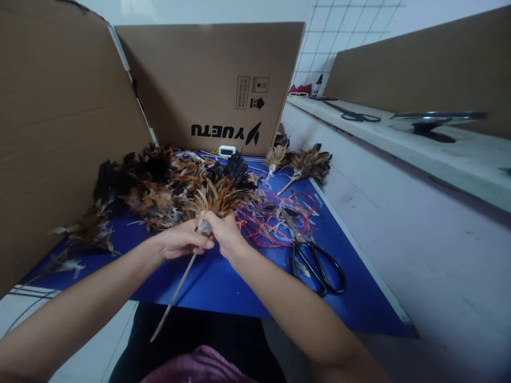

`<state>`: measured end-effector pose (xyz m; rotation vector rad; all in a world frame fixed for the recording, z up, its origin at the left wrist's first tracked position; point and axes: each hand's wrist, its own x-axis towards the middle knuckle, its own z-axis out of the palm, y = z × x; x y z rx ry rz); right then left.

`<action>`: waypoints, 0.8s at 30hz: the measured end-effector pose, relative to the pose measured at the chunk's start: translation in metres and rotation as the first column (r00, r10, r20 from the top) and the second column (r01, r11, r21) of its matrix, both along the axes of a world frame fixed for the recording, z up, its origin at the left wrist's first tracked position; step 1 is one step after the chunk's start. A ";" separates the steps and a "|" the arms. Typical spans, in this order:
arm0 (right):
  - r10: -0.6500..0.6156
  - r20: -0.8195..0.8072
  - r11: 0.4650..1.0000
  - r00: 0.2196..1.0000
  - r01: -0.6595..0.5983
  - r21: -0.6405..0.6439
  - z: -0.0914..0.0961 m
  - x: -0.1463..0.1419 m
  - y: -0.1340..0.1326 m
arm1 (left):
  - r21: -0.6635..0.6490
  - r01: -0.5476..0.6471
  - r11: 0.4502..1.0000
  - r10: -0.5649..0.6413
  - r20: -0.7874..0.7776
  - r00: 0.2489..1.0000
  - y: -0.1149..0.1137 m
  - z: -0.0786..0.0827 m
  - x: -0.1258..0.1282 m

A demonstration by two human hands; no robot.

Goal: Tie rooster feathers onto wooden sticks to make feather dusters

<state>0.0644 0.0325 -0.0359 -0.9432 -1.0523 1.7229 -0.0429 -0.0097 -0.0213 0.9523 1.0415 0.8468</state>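
Both my hands are closed round a feather duster point(219, 197) over the blue tabletop point(235, 287). Its brown and black feathers fan away from me, while its thin stick points down toward my lap past the table's front edge. My left hand point(181, 239) grips near the base of the feathers, where a pale bound part shows between my hands. My right hand point(225, 231) presses against the feather base from the right. Just beyond lies a heap of loose brown and black feathers point(151, 181). Tangled red string point(259, 234) spreads to the right, beside black-handled scissors point(315, 260).
Two smaller feather bundles point(307, 162) lie at the back right. A small white digital display point(227, 151) stands before the cardboard panel point(207, 74). Another cardboard wall point(59, 122) rises on the left. On the right, a white ledge point(383, 125) carries another pair of scissors point(355, 114).
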 end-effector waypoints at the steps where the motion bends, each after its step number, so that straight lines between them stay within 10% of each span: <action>1: 0.020 0.010 1.000 1.000 -0.020 -0.016 0.001 0.001 -0.001 | 0.014 0.027 1.000 -0.027 -0.007 1.000 0.000 -0.002 -0.003; 9: 0.148 -0.030 0.985 0.989 -0.150 -0.089 0.010 0.005 -0.006 | 0.070 0.031 0.997 -0.027 -0.062 0.998 0.004 -0.007 -0.007; 24: -0.030 -0.044 0.999 0.999 0.029 -0.025 0.001 0.001 0.002 | 0.006 0.034 0.999 -0.033 -0.117 0.993 0.014 -0.009 0.000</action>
